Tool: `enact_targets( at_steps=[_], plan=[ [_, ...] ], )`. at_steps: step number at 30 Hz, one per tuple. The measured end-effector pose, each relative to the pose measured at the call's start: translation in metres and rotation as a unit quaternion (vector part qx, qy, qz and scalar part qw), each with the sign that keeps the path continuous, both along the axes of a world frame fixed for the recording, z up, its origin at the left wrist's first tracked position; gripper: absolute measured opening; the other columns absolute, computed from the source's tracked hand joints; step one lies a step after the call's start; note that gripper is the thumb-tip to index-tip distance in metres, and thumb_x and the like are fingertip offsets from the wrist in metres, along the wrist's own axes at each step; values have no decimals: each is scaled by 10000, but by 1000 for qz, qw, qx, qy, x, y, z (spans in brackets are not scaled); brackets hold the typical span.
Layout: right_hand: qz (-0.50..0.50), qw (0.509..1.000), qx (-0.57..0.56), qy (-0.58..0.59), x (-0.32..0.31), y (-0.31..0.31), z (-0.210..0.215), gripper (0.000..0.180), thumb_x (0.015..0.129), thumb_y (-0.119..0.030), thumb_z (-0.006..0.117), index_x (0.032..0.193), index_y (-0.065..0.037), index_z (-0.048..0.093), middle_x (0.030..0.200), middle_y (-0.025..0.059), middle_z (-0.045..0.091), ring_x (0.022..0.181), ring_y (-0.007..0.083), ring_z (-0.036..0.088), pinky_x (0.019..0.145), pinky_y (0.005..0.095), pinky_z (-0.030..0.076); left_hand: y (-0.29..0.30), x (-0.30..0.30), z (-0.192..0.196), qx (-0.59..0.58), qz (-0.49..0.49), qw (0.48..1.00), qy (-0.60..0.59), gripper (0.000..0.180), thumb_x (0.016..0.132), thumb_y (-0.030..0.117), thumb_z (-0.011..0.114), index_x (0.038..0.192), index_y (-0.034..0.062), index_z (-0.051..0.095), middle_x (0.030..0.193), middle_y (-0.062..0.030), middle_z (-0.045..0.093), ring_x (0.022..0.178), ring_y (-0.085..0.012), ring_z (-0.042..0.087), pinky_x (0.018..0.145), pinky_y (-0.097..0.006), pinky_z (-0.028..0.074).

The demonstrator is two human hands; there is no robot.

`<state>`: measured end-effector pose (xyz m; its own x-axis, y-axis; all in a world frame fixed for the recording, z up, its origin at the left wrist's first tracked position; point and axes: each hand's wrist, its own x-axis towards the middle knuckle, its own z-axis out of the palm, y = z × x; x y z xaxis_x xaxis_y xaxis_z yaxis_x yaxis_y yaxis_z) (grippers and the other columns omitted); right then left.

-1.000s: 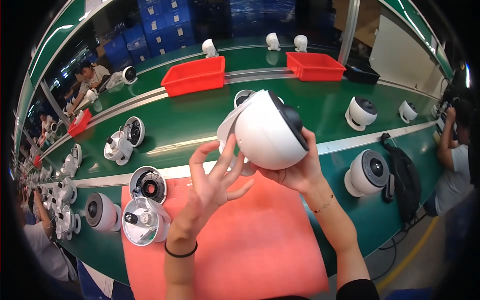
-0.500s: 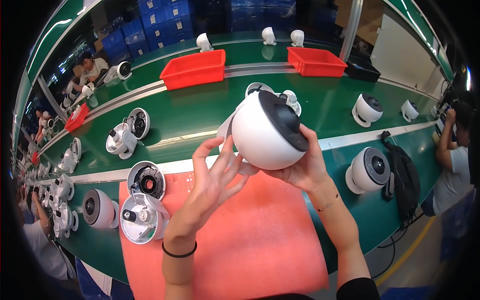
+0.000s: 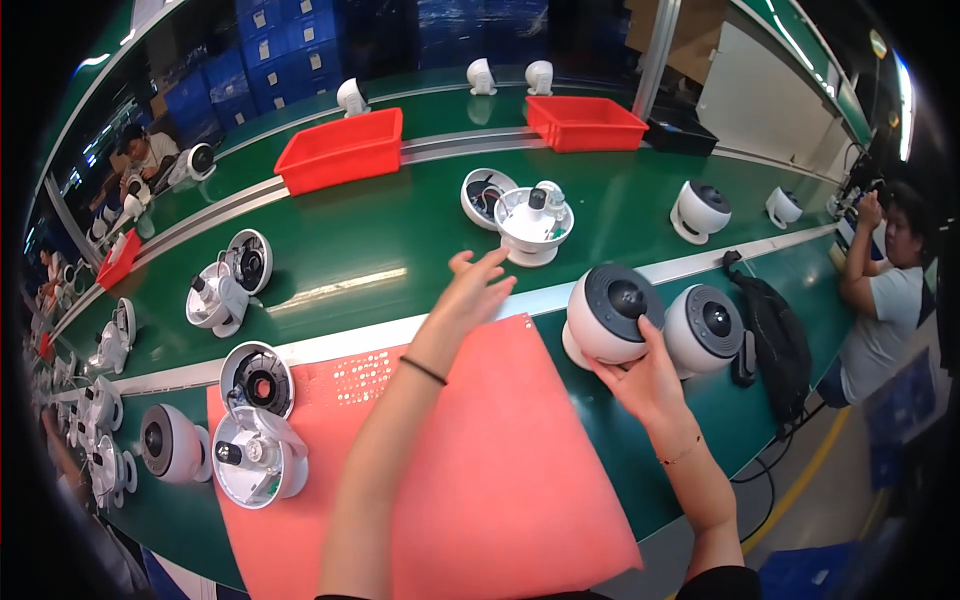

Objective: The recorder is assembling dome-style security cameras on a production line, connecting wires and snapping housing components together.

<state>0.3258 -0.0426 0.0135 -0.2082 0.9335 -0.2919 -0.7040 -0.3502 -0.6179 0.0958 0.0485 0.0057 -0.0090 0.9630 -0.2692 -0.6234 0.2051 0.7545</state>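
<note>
My right hand [image 3: 645, 372] grips a white round dome camera [image 3: 606, 315] with a dark front face, resting on the green bench beside a second assembled dome camera [image 3: 704, 322]. My left hand [image 3: 473, 289] is open, fingers spread, stretched out over the belt toward an opened camera base [image 3: 533, 224] and its loose shell [image 3: 485, 195]. A black band circles my left wrist. Below my arms lies an orange mat [image 3: 480, 470].
On the mat's left corner sit two opened camera halves [image 3: 257, 432]; another dome camera [image 3: 168, 442] stands left of them. Red bins [image 3: 343, 152] [image 3: 585, 123] sit on the far belt. A black bag [image 3: 778, 335] lies at right near a seated person [image 3: 880, 290]. More camera parts [image 3: 225, 285] line the belt.
The dome camera, held up in both hands before, has come down onto the bench at right. My left hand let go and reached forward over the belt.
</note>
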Motion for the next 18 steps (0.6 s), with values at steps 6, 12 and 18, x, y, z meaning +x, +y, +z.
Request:
enact_targets(
  at_steps=[6,12,18],
  plan=[
    [-68,997,21,4,16,6,-23,614,851,-353,562,1323,-95,266,1352,112,283,1244,279,317,1030,435,316,76,65,-46,-2,35,996,-86,962,746,154,704,1351,163,-44,1292,-213,290,1222,-360,315,985,-445,343],
    [-72,995,11,65,22,0,-22,619,856,-354,568,1315,-73,263,1321,115,297,1213,276,348,1011,430,342,74,51,-41,81,36,996,-26,532,774,81,562,1240,53,305,1208,-152,428,1088,-289,482,940,-411,399],
    [172,977,-112,53,28,-42,-7,601,837,-235,601,1307,-56,273,1240,143,338,1130,279,418,960,420,388,-15,-26,1,22,-28,986,163,534,774,393,491,1147,14,442,960,-210,602,885,-282,602,793,-359,501]
  ],
)
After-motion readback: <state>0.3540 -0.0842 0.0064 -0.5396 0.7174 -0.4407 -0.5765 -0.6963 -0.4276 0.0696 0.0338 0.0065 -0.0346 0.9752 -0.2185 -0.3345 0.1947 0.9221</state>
